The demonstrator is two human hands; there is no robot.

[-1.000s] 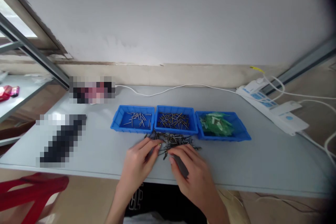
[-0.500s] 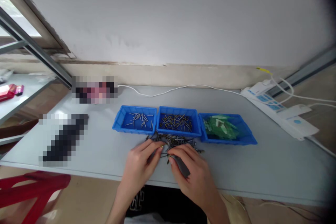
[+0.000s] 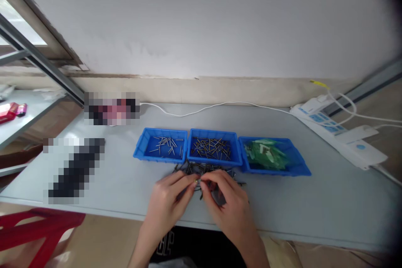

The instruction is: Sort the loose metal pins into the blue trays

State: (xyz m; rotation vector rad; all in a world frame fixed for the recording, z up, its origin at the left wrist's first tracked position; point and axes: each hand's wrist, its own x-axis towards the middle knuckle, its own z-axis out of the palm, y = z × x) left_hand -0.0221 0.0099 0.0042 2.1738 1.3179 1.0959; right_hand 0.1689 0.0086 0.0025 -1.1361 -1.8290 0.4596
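Observation:
My left hand [image 3: 169,194] is closed in a pinch, with the small brassy tip of a thin metal rod [image 3: 196,181] showing at its fingertips. Facing it, my right hand [image 3: 226,201] pinches the end of another small thin rod; most of that piece is hidden. The two sets of fingertips almost meet above a loose pile of thin metal rods [image 3: 201,169], dark and brassy, like drill bits. Behind the pile stands a blue bin [image 3: 215,160] holding many such rods. A second blue bin [image 3: 160,158], to its left, has fewer, silvery rods in it.
On the right, a third blue bin [image 3: 279,171] contains green translucent plastic pieces [image 3: 266,153]. A white power strip [image 3: 342,134] with cables lies at the table's right. A white cable [image 3: 201,109] runs along the wall. Blurred-out objects lie at left, and a red stool [image 3: 47,226] stands below.
My right fingertips have come up slightly and closer to my left ones. The dark rod that stuck out between the hands shows less now. The view has shifted a little.

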